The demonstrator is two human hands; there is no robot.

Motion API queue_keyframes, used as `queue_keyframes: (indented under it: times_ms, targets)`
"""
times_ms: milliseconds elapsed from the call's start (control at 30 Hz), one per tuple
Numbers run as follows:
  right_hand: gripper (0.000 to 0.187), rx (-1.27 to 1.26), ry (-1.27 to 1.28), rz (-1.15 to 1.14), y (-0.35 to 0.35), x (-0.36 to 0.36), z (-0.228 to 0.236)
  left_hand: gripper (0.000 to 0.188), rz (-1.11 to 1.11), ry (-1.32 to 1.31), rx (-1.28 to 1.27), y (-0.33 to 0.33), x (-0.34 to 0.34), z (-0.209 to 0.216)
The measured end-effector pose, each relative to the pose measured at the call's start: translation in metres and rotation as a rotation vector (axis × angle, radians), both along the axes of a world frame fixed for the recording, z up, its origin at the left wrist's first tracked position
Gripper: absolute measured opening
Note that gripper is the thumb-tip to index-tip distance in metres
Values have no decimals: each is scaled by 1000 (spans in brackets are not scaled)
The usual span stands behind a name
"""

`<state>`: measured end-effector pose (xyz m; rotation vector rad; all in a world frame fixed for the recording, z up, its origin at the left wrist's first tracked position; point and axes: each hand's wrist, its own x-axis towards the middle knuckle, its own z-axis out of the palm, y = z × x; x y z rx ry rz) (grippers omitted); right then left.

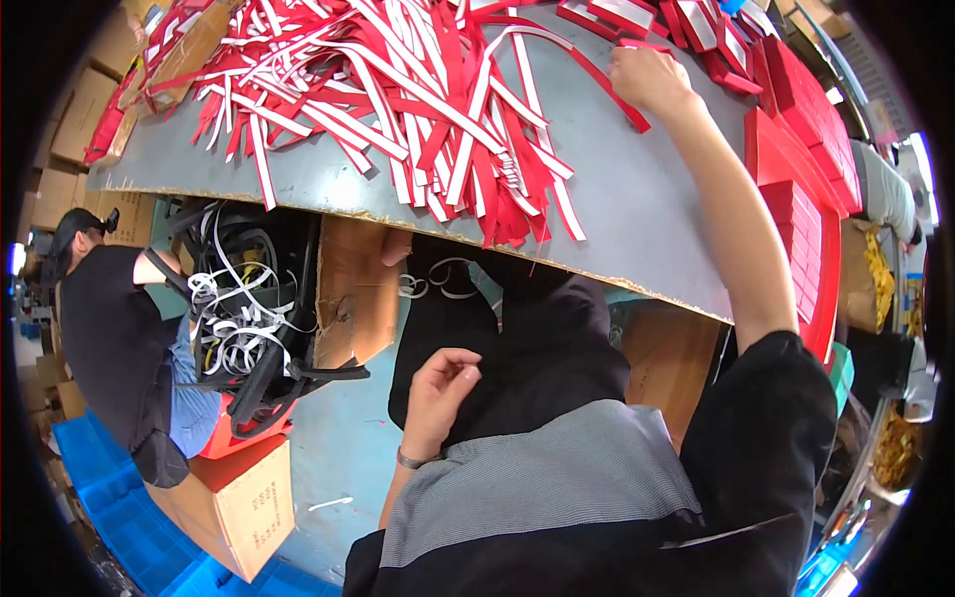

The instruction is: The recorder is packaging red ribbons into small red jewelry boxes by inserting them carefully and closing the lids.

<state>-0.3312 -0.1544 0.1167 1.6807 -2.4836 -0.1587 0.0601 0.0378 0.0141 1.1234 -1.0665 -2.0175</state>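
My right hand (652, 80) reaches far across the grey tabletop, its fingers curled round a small red piece (645, 45). The hand hides most of that piece, so its kind cannot be told. Over my lap, near the grey cloth on my front, my left hand (438, 398) hangs with thumb and fingertips drawn in, and nothing shows between them. A large tangled heap of red and white ribbon strips (418, 99) covers the table's far middle and left. One red strip (607, 85) curves down beside my right hand.
Open red boxes (706, 40) lie at the far right, with stacked red boxes (796, 229) nearer. The table's front edge (428, 231) is worn. Below it stands a cardboard box (353, 289). A co-worker (114, 308) sits at left, beside a black chair (254, 289) strewn with white strips.
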Motion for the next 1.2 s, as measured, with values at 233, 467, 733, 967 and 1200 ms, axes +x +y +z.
queue_keyframes:
  times_ms: [233, 467, 733, 967, 1200]
  targets:
    - [26, -168, -247, 273, 22, 87, -5, 12, -26, -52, -58, -22, -5, 0]
    - [27, -239, -497, 216, 16, 77, -26, 11, -59, -23, -94, -9, -12, 7]
    - [20, -762, -1196, 226, 110, 104, 27, 23, 1, -11, -382, -12, -23, 26]
    - [26, -651, -1365, 572, 155, 226, 9, 22, 69, 243, -485, -8, -42, 65]
    - [24, -466, -1783, 557, 153, 235, -1, 10, 128, 256, -193, 10, -11, 63]
